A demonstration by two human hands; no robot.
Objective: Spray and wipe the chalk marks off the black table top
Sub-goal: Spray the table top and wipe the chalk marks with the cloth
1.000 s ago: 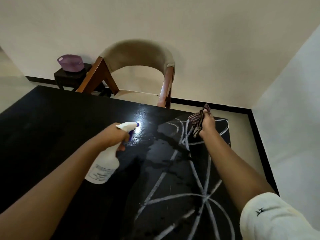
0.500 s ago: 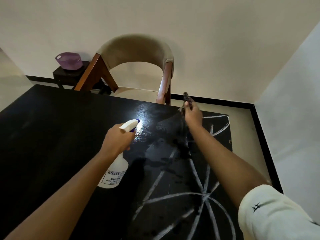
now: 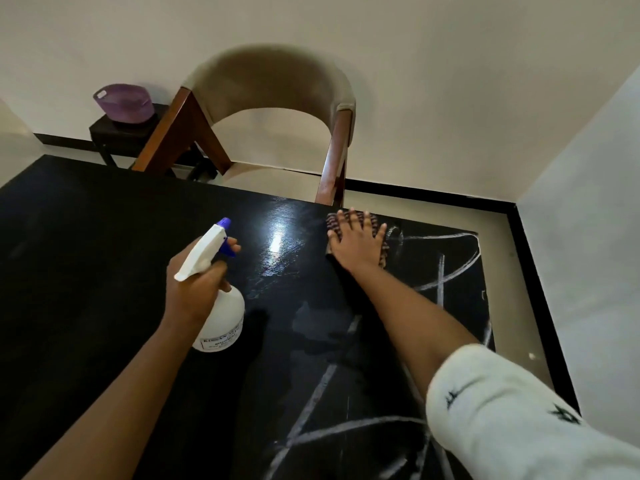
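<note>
The right hand presses the cloth flat, fingers spread, to scrub chalk off the desk, while the left hand's closed grip holds the sprayer clear, ready.

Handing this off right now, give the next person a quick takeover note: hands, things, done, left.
Left hand: gripping the spray bottle, held above the table top.
Right hand: flat, fingers spread, pressing the checked cloth near the far edge.
Done: far centre looks wet and free of chalk.
Left: chalk marks on the right side and near edge.
</note>
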